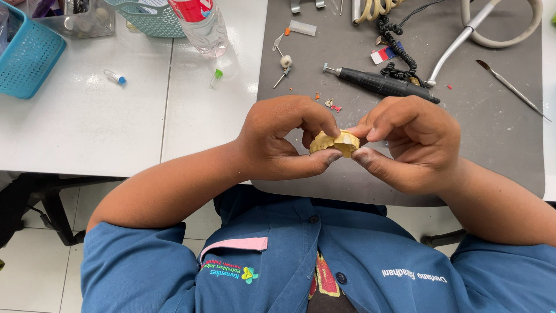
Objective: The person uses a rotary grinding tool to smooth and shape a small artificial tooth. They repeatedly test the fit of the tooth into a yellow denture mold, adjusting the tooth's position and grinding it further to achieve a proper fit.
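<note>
Both hands raised over the near edge of a grey mat (498, 145) on the white tabletop (87, 127). Left hand (278, 142) and right hand (414, 145) pinching a small yellow plaster tooth model (335, 142) between thumbs and fingers (324, 124), fingertips touching it from both sides. Just beyond the fingers, a black handheld drill (385, 84) lying on the mat, with a coiled black cord (397, 49) behind it. Small red scraps (336, 108) close above the fingers. Farther off to the left, a clear plastic bottle (202, 23) and a turquoise basket (26, 52). Far right, a thin metal tool (512, 90).
</note>
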